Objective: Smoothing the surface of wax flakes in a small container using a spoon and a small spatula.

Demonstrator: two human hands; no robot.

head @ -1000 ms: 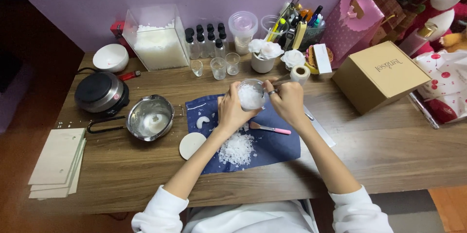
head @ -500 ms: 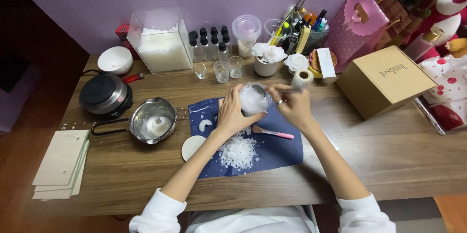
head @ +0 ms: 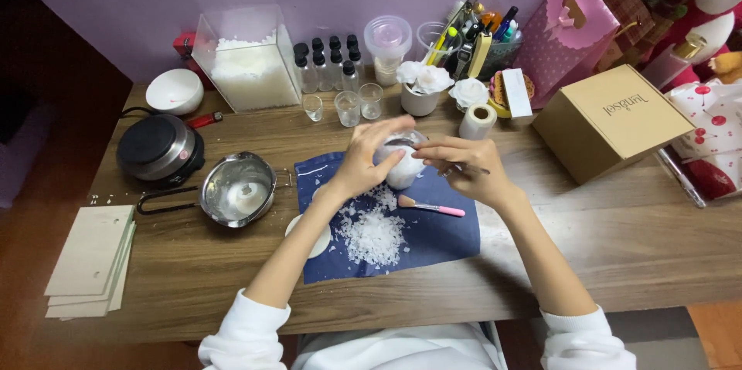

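My left hand [head: 369,160] wraps around a small round white cup-like object [head: 405,169], held tilted above a dark blue cloth [head: 433,235]. My right hand [head: 464,165] grips a thin metal tool [head: 473,170] and touches the object's rim. White flakes [head: 372,232] lie in a pile on the cloth under my hands. A pink-handled brush [head: 433,207] rests on the cloth just below my right hand. A white round lid [head: 317,240] is partly hidden under my left forearm.
A small steel pan [head: 236,188] with white residue and a black hot plate [head: 158,147] stand at left. A clear box of white flakes [head: 247,61], small bottles, glasses [head: 348,107], a pen holder [head: 471,38], a cardboard box [head: 610,119] and stacked card sheets [head: 89,262] surround the cloth.
My hands have tilted the white object over and brought it lower toward the cloth; the right hand now presses closer against it.
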